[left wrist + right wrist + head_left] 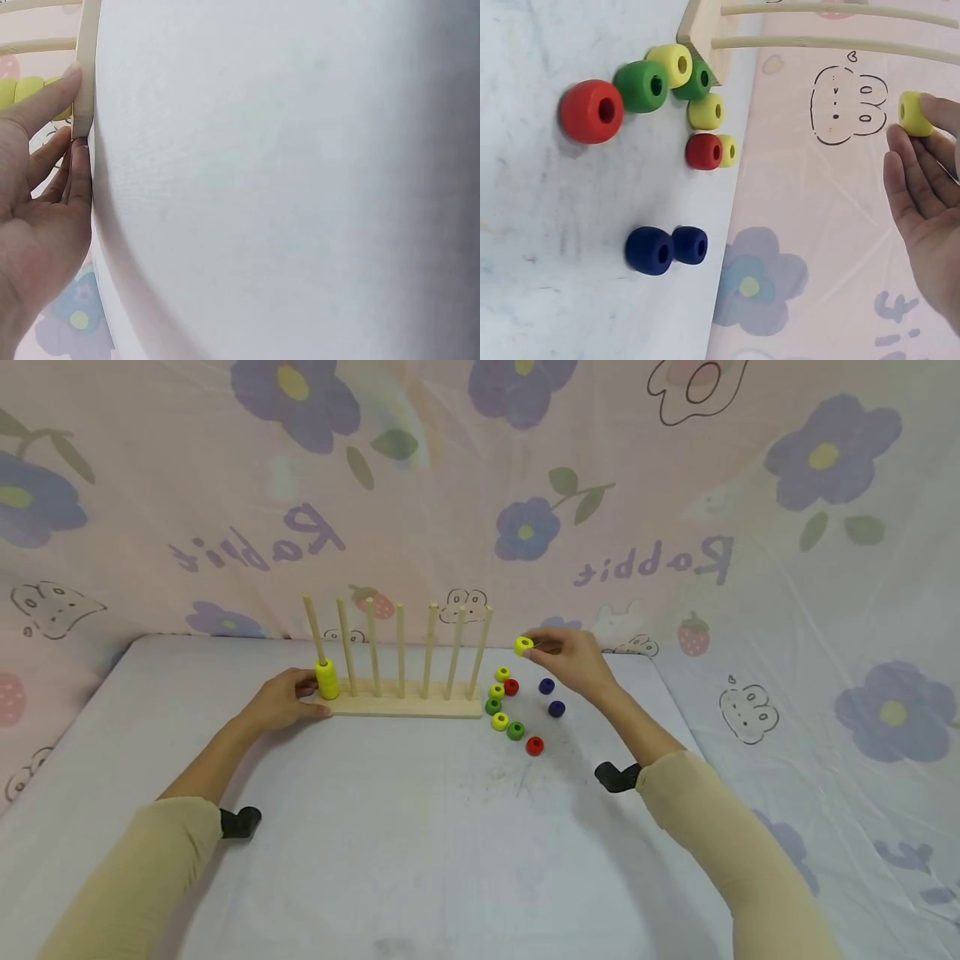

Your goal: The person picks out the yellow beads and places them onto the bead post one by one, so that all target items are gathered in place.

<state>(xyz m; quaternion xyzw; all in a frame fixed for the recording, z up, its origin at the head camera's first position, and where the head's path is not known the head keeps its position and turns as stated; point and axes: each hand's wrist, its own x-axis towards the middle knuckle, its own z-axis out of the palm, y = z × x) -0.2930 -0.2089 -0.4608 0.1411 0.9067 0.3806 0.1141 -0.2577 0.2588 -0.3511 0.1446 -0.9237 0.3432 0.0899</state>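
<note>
A wooden peg stand (pixel 408 706) with several upright pegs stands toward the back of the white table. Yellow beads (pixel 327 680) are stacked on its leftmost peg. At the stand's left end, my left hand (pixel 279 700) holds the base between thumb and fingers, seen closely in the left wrist view. Off the stand's right end, my right hand (pixel 573 658) pinches a yellow bead (pixel 914 114) between thumb and fingertips, raised above the table. Below it lie loose beads: yellow (pixel 500 721), green (pixel 515 731), red (pixel 535 745) and dark blue (pixel 557 709).
The loose beads lie close to the stand's right end, some touching each other. A patterned cloth (pixel 420 510) hangs behind the table (pixel 405 843). Black wrist mounts (pixel 617 777) stick out by both sleeves.
</note>
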